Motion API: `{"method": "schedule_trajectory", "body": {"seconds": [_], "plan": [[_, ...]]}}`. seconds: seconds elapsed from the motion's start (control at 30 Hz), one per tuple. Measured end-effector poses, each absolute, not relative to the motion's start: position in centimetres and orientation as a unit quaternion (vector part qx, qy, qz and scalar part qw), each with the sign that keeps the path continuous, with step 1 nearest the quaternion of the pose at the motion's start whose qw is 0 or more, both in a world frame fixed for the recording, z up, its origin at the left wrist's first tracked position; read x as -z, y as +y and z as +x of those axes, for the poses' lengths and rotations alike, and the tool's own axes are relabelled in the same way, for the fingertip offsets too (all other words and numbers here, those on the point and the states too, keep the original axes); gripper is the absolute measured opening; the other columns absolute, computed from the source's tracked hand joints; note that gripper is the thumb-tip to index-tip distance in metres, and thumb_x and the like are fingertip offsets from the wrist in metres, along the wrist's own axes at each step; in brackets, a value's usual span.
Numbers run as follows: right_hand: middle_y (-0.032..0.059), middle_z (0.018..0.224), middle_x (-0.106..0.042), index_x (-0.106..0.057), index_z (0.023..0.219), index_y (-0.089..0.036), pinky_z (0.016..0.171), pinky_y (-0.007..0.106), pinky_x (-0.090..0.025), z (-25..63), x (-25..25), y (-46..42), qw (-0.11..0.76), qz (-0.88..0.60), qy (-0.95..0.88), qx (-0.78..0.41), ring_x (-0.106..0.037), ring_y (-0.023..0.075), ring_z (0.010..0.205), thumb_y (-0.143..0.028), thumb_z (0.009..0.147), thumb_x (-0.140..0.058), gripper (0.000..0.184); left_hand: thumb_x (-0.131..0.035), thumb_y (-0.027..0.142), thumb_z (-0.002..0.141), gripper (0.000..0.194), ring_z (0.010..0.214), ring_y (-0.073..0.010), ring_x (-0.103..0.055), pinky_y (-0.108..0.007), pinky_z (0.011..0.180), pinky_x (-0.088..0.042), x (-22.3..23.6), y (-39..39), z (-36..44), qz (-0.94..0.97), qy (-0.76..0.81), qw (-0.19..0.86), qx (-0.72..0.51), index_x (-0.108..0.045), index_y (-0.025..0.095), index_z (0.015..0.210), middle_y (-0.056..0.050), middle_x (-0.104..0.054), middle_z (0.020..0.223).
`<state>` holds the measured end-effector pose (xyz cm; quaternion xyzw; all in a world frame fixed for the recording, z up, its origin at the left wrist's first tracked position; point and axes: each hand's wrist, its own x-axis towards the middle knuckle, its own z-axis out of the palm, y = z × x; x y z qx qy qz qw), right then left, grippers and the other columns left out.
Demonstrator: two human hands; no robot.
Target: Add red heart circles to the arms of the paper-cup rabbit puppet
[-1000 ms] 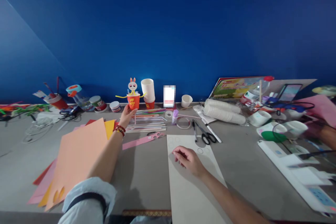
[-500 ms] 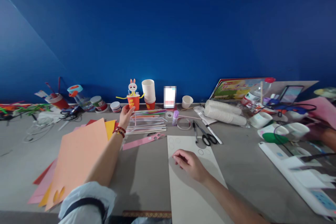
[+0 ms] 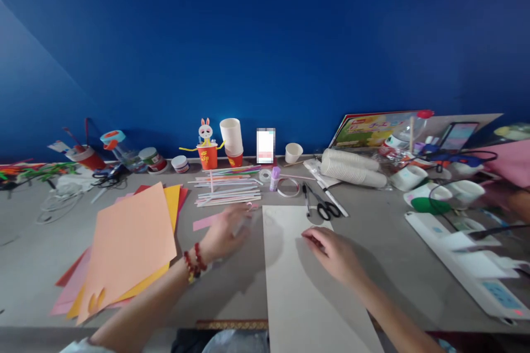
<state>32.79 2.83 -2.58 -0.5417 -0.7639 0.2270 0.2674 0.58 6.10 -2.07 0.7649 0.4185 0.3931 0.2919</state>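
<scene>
My left hand, smeared by motion, is over the grey table between the orange paper and the white sheet. A pink ruler with holes lies partly under it. The fingers are too blurred to read. My right hand is above the white sheet of paper, its fingers curled together; what they hold, if anything, is hidden. Faint round outlines show on the sheet's upper part. A red paper cup with a rabbit face and yellow arms stands at the back, apart from both hands.
Drinking straws, a glue stick, scissors and a pen lie beyond the sheet. Stacked white cups lie to the right, near a power strip. Coloured paper is spread at left. Another person's arm shows at far right.
My left hand has let go of the red cup and come back toward me and right, over the ruler. My right hand has shifted right across the white sheet. The view has tilted slightly.
</scene>
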Motion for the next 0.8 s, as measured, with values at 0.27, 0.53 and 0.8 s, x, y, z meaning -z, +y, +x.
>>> {"method": "schedule_trajectory", "body": {"seconds": [0.27, 0.53, 0.8], "plan": [[0.0067, 0.089, -0.072, -0.065, 0.088, -0.026, 0.078, 0.035, -0.05, 33.6, 2.4, 3.2, 0.265, -0.523, -0.794, -0.163, -0.067, 0.0244, 0.086, -0.028, 0.094, -0.048, 0.018, -0.057, 0.059, 0.087, 0.068, 0.14, -0.0337, -0.041, -0.056, 0.118, -0.028, 3.7, 1.8, 5.6, 0.932, 0.275, 0.196, -0.129, -0.045, 0.023, 0.143, -0.015, -0.045, 0.152], [0.0081, 0.091, -0.074, -0.068, 0.091, -0.023, 0.073, 0.034, -0.047, 36.7, 1.1, 10.3, 0.195, -0.588, -0.784, -0.034, -0.066, 0.0256, 0.085, -0.025, 0.091, -0.051, 0.017, -0.056, 0.062, 0.087, 0.071, 0.14, -0.0338, -0.04, -0.054, 0.118, -0.027, 4.5, 1.6, 5.8, 0.937, 0.284, 0.177, -0.104, -0.045, 0.02, 0.144, -0.017, -0.044, 0.152], [0.0054, 0.089, -0.075, -0.068, 0.096, -0.022, 0.062, 0.027, -0.04, 35.1, 2.0, 14.9, 0.126, -0.621, -0.773, -0.034, -0.068, 0.0223, 0.083, -0.026, 0.092, -0.057, 0.012, -0.051, 0.065, 0.089, 0.07, 0.138, -0.0328, -0.043, -0.053, 0.117, -0.03, 4.8, 1.4, 5.9, 0.939, 0.282, 0.151, -0.127, -0.046, 0.019, 0.142, -0.017, -0.047, 0.15]]}}
